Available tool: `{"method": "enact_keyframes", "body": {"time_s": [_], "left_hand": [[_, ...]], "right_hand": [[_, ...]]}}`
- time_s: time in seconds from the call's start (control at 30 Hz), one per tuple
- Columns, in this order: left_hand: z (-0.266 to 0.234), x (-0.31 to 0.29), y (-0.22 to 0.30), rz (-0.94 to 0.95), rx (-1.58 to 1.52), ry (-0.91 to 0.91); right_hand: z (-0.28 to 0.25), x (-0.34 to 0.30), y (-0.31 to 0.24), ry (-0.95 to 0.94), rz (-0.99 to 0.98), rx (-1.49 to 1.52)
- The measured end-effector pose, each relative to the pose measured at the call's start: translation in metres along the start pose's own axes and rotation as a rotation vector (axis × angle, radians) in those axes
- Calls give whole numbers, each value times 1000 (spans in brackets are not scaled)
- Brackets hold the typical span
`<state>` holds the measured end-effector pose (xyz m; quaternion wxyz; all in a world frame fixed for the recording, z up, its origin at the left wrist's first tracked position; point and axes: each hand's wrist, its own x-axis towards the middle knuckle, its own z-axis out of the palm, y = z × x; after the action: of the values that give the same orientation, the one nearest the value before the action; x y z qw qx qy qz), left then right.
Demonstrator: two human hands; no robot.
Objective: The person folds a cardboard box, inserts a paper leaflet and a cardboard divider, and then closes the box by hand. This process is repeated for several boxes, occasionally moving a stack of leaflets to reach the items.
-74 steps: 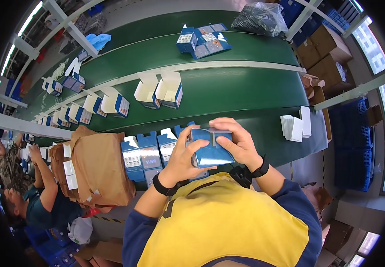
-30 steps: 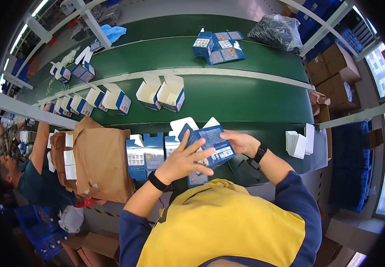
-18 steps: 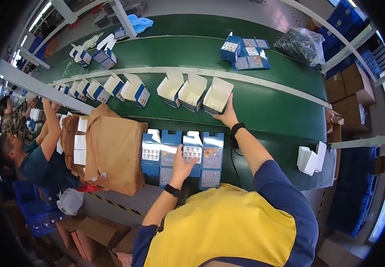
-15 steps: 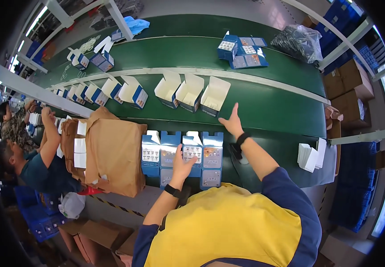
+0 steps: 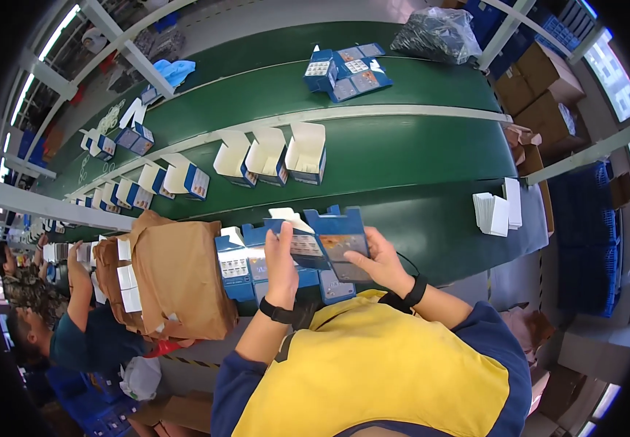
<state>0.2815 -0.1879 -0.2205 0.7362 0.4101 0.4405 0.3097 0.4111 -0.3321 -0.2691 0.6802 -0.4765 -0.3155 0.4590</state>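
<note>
Raised above the bench edge, a blue printed box blank (image 5: 344, 244) is tilted and bent along a fold, its white flap at the top. My left hand (image 5: 281, 266) is closed on its left side, fingers upright. On the right edge, my right hand (image 5: 384, 260) pinches it, thumb in front and some fingers hidden behind. Under and beside it lie more flat blue box blanks (image 5: 233, 273), partly covered by my left hand. Beyond my hands, open boxes (image 5: 306, 154) with white insides stand in a row on the green belt (image 5: 402, 156).
Left of the blanks stands a large brown paper bag (image 5: 176, 273) beside white cartons. White folded sheets (image 5: 491, 213) lie at the right end of the bench. A co-worker (image 5: 85, 302) works at the left. A white rail (image 5: 402, 111) runs behind the open boxes.
My right hand has come back from near the open boxes and grasped the blank's right side. The blank has been lifted and bent from the flat pile. The view has shifted.
</note>
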Motion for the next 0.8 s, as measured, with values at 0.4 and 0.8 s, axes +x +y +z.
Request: {"method": "enact_keyframes", "body": {"time_s": [0.4,0.8], "left_hand": [[36,0,19,202,-15,-445],[64,-39,-15,208,320,-913]], "right_hand": [[1,-6,-55,-410,-482,-502],[-12,31,-52,114,-379,62]]}}
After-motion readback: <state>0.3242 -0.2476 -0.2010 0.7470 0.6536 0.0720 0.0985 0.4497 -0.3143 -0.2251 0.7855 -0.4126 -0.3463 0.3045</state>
